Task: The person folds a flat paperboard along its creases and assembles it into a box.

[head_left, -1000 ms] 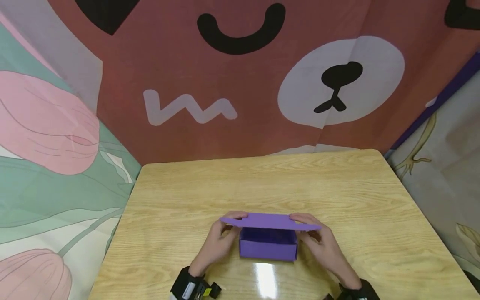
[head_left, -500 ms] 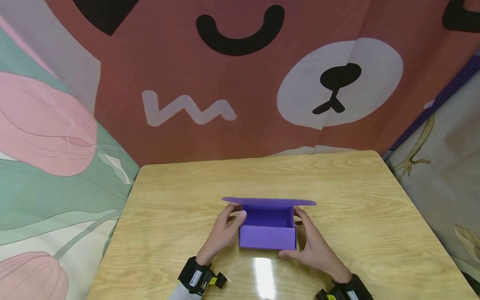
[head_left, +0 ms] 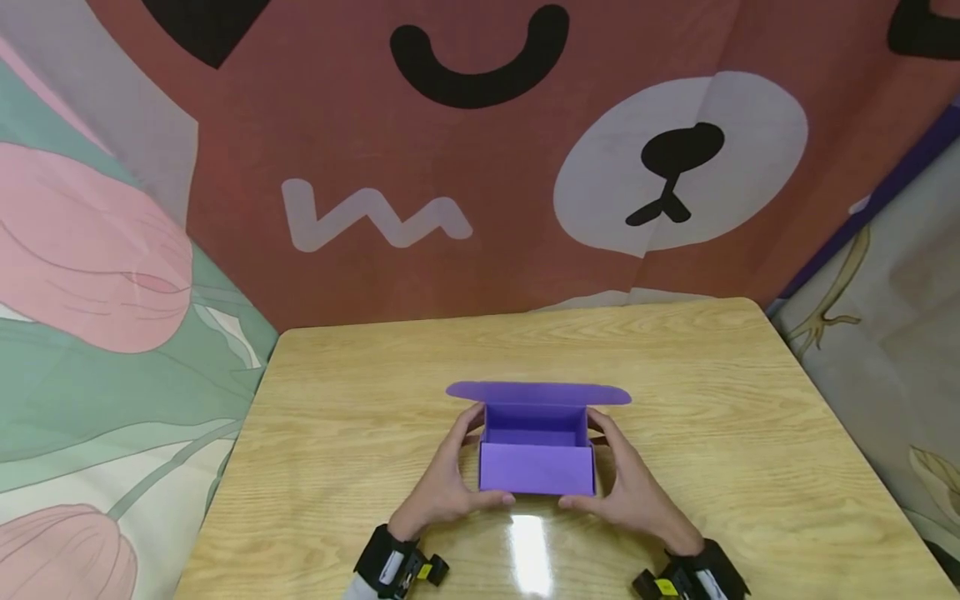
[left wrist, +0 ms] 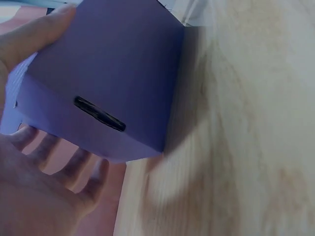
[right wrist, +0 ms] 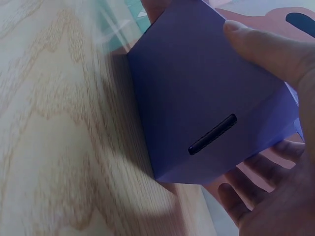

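Observation:
A small purple cardboard box (head_left: pixel 536 468) stands near the front middle of the table, its lid (head_left: pixel 538 392) raised at the back. The part of the inside that shows is plain purple. My left hand (head_left: pixel 447 475) holds the box's left end, thumb at the front face and fingers round the side. At the right end my right hand (head_left: pixel 628 479) grips it in a mirrored way, with the thumb at the lower front. Each wrist view shows a dark slot close to a box edge: one slot (left wrist: pixel 100 114) on the left, another slot (right wrist: pixel 212 134) on the right.
The box is on a light wood-grain table (head_left: pixel 360 375), with a bright glare patch (head_left: pixel 530 554) just in front of it. A red printed cloth (head_left: pixel 375 283) hangs behind the table; floral cloth (head_left: pixel 97 400) covers the left side. Black camera bands (head_left: pixel 386 557) sit on both wrists.
The lid has swung up and back, exposing the inside of the box. Both hands have left the lid and now hold the box's ends, the left thumb having dropped to the front.

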Action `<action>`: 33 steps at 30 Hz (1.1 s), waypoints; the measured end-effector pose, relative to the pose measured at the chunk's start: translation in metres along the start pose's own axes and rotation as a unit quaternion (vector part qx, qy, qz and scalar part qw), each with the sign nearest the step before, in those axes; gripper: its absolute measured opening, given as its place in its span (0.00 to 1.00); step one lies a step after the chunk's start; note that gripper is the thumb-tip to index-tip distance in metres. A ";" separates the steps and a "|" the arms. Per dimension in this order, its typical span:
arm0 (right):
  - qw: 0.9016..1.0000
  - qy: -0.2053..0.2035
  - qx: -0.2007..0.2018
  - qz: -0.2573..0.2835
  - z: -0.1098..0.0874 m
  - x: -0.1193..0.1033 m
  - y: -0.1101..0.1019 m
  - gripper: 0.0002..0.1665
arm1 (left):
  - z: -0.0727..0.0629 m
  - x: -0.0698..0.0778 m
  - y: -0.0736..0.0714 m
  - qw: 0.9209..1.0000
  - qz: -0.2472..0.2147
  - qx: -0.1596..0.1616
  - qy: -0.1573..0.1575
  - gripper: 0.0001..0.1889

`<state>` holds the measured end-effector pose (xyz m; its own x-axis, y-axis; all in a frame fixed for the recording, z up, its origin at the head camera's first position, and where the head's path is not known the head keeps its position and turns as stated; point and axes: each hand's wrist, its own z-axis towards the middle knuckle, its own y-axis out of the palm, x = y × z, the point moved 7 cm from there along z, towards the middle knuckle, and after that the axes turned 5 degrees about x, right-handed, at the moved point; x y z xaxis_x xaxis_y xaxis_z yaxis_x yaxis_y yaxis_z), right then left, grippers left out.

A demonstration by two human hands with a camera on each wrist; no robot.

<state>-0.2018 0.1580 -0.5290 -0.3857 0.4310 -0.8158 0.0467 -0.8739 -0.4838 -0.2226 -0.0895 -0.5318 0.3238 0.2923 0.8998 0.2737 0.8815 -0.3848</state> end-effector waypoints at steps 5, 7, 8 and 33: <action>1.000 -0.022 0.003 -0.002 0.001 -0.002 0.000 0.69 | -0.002 0.000 -0.001 1.000 0.007 0.017 0.023 0.61; 1.000 -0.016 0.001 0.000 0.001 -0.001 0.001 0.68 | -0.003 0.002 -0.002 0.999 0.008 0.025 0.037 0.60; 1.000 -0.012 0.000 0.001 0.001 -0.001 0.001 0.67 | -0.004 0.002 -0.003 0.999 0.008 0.028 0.042 0.60; 0.998 0.050 0.013 0.025 0.003 0.014 0.003 0.48 | -0.004 -0.017 -0.001 0.996 -0.038 0.069 -0.041 0.44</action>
<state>-0.2092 0.1602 -0.5409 -0.2894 0.4052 -0.8672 0.0390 -0.9002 -0.4337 -0.2244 -0.0964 -0.5476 0.2301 0.2476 0.9411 0.1655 0.9430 -0.2886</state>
